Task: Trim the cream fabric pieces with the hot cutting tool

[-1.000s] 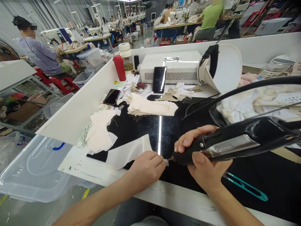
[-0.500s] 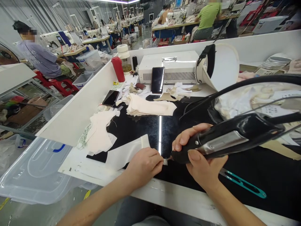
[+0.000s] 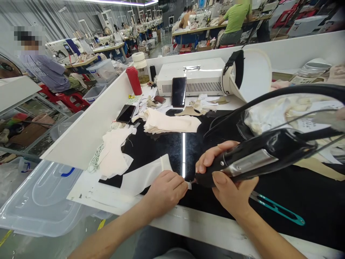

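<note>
Black worktop (image 3: 161,146) is bearing cloth (image 3: 172,122); right hand (image 3: 231,198) is gripping a tool (image 3: 253,162), left hand (image 3: 167,190) is pinching a white scrap (image 3: 189,185).

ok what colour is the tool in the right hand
The tool is black, with a silver metal strip along its side; the head view shows it best.

The right hand (image 3: 234,198) has edged slightly toward the left hand (image 3: 167,190), carrying the black tool (image 3: 253,162) with it; the tool's rear end has swung leftward. The camera's view has shifted a little, revealing more ceiling light (image 3: 121,3).
</note>
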Tool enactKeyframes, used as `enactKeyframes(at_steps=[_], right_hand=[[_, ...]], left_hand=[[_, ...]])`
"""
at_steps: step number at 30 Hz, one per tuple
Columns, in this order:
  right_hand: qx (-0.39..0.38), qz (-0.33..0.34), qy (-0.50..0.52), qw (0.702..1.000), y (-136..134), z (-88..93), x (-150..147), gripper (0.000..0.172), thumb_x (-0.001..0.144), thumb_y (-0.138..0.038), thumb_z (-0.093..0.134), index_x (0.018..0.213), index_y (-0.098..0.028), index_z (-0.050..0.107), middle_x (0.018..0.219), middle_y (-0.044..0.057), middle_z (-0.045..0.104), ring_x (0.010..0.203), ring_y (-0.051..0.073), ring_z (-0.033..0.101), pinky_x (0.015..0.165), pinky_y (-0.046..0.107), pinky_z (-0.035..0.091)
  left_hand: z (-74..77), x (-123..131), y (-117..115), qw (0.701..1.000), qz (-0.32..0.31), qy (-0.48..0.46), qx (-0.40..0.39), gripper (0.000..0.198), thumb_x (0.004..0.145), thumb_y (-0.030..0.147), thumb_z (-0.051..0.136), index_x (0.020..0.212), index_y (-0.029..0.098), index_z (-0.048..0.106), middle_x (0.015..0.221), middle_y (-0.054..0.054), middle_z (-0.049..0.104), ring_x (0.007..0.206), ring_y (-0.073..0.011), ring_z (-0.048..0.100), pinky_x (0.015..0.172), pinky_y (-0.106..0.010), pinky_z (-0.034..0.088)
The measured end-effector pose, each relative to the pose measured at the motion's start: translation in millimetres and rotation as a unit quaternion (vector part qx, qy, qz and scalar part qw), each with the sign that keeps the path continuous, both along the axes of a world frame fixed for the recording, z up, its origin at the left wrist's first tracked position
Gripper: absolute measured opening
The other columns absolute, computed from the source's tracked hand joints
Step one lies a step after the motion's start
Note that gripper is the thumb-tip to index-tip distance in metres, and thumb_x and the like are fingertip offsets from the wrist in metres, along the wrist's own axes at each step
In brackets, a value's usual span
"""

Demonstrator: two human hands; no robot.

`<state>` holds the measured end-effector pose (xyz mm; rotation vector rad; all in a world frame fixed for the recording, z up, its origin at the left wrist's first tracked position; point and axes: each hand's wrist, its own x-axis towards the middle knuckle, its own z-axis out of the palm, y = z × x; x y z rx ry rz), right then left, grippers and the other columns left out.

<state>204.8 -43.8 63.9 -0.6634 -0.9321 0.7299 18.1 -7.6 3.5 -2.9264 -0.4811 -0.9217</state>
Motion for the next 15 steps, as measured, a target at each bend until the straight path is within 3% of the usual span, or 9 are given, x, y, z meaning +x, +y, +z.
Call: enactKeyframes(at_steps=[7,15], right_hand=[[0.007,-0.016,-0.005,1.0,-1.0,7.0,3.4,0.038,0.091,-0.039,0.098,0.119,-0.033,0.073,0.083,-0.004,0.072,0.061,0.017,0.066,0.055,0.033,0.059],[-0.003,-0.011,-0.009,1.0,-1.6,2.9,-0.5,0.041,0.09,-0.044,0.099,0.12,-0.034,0.072,0.082,-0.002,0.071,0.061,0.018,0.064,0.053,0.033,0.06]], left_hand=[[-1.0,-0.2,-0.3,1.0,-0.003,0.014,0.0,0.032,0.119,0.011,0.055,0.09,0.018,0.068,0.08,0.001,0.067,0.076,-0.0158,0.065,0.076,-0.032,0.051],[-0.3,0.3,-1.3,1.0,0.001,0.019,0.004,0.032,0.119,0.01,0.054,0.092,0.018,0.068,0.08,0.002,0.067,0.077,-0.0155,0.065,0.077,-0.031,0.051]])
